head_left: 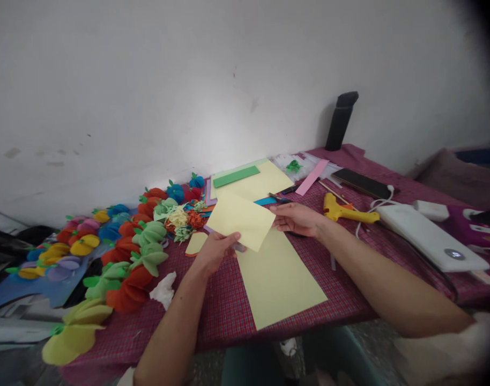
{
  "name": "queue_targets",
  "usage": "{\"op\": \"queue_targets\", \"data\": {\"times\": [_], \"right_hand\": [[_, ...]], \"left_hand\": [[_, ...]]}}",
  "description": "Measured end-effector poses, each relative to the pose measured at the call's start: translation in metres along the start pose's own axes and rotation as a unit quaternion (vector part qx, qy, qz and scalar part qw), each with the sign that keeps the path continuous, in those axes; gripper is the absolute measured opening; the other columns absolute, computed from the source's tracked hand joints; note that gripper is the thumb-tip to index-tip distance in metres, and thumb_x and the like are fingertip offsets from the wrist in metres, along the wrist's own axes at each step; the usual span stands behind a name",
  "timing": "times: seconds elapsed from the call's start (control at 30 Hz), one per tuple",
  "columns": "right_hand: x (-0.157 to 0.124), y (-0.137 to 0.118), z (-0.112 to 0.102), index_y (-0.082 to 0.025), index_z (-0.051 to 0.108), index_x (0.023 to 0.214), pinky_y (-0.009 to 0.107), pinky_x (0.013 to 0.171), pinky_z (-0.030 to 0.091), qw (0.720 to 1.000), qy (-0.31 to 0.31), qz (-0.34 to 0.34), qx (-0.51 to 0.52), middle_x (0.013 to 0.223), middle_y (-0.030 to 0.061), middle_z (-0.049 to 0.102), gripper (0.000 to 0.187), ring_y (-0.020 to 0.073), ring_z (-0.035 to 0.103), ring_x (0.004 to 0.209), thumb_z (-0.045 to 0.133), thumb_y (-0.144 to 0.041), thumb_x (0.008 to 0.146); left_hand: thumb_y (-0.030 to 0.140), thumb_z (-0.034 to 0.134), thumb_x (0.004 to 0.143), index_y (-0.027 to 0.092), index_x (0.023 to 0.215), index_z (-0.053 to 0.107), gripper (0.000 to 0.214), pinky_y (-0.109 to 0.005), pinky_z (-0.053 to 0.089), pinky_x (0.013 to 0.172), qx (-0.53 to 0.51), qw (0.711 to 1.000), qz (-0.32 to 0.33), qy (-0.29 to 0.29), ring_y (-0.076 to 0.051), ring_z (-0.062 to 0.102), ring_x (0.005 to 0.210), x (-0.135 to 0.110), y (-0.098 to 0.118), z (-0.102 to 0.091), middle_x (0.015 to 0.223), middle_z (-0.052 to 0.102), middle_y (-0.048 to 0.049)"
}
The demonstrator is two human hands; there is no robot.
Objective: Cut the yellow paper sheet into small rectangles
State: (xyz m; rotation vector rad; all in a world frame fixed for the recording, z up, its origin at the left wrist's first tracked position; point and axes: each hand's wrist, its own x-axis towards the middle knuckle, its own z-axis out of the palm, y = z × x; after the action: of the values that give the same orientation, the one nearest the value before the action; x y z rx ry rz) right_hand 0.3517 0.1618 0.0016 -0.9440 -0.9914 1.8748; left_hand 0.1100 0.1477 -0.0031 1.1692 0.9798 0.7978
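My left hand (221,249) pinches the lower left edge of a small pale yellow sheet of paper (243,217), thumb on top. At the sheet's right corner, the fingers of my right hand (295,219) grip it too. The sheet is held tilted above the table. Beneath it lies a larger pale yellow sheet of paper (281,284), its upper part hidden. Just behind my right hand is a pair of scissors (280,199), partly covered. A small yellow cut-out with an orange edge (195,243) rests left of the held sheet.
Colourful paper pumpkins (128,249) crowd the left side. Further back lie more yellow sheets (265,182), a green strip (237,176) and a pink strip (312,177). To the right are a yellow glue gun (345,209), a phone (365,184) and a white power bank (430,236). A black bottle (340,122) stands by the wall.
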Motion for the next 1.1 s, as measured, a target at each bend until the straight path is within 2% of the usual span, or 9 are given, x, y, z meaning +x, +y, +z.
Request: {"op": "queue_targets", "data": {"times": [0.23,0.47,0.63,0.77,0.93,1.1], "right_hand": [[0.003,0.003,-0.001,-0.014,0.062,0.07,0.017,0.053,0.045,0.998,0.043,-0.03,-0.027,0.058,-0.0005,0.062,0.015,0.0056,0.055,0.052,0.069,-0.026,0.064],[0.012,0.01,0.002,-0.013,0.06,0.063,0.015,0.045,0.04,0.982,0.107,-0.123,-0.095,0.052,-0.0021,0.056,0.021,0.0035,0.047,0.044,0.068,-0.033,0.062],[0.015,0.015,0.002,-0.014,0.06,0.063,0.018,0.049,0.039,0.968,0.123,-0.171,-0.138,0.059,-0.0007,0.059,0.024,0.0046,0.047,0.048,0.064,-0.038,0.063],[0.014,0.015,0.004,-0.014,0.059,0.062,0.018,0.05,0.039,0.967,0.128,-0.169,-0.142,0.061,-0.0007,0.059,0.024,0.0049,0.046,0.049,0.064,-0.038,0.064],[0.013,0.015,0.006,-0.015,0.063,0.074,0.019,0.056,0.042,0.975,0.108,-0.146,-0.131,0.07,0.0013,0.062,0.027,0.0079,0.053,0.059,0.062,-0.04,0.065],[0.014,0.019,0.01,-0.016,0.065,0.082,0.025,0.063,0.046,0.982,0.085,-0.122,-0.116,0.08,0.005,0.066,0.032,0.0132,0.058,0.067,0.061,-0.044,0.067]], "left_hand": [[0.032,0.067,0.064,0.009,0.087,0.061,0.033,-0.018,0.039,0.041,0.007,1.0,-0.003,-0.004,-0.014,0.062,0.057,0.0,0.002,0.0,0.078,0.067,-0.0096],[0.034,0.067,0.064,0.01,0.084,0.061,0.033,-0.019,0.037,0.041,0.007,1.0,-0.004,-0.021,-0.015,0.061,0.056,-0.005,0.007,0.001,0.071,0.066,-0.0074],[0.038,0.065,0.066,0.01,0.083,0.061,0.033,-0.02,0.038,0.042,-0.006,1.0,-0.001,0.001,-0.014,0.06,0.055,-0.003,0.004,0.004,0.066,0.066,-0.0066],[0.037,0.065,0.065,0.01,0.082,0.062,0.032,-0.019,0.037,0.041,-0.009,0.999,0.014,0.029,-0.012,0.059,0.053,0.0,-0.001,0.005,0.073,0.067,-0.0073],[0.04,0.064,0.065,0.008,0.073,0.064,0.032,-0.019,0.035,0.039,0.045,0.996,0.043,0.059,-0.011,0.056,0.047,0.003,-0.005,0.007,0.07,0.067,-0.0087],[0.042,0.061,0.067,0.008,0.068,0.066,0.033,-0.019,0.038,0.04,0.128,0.99,0.049,0.041,-0.01,0.053,0.045,0.002,-0.009,0.012,0.066,0.067,-0.0089]]}}
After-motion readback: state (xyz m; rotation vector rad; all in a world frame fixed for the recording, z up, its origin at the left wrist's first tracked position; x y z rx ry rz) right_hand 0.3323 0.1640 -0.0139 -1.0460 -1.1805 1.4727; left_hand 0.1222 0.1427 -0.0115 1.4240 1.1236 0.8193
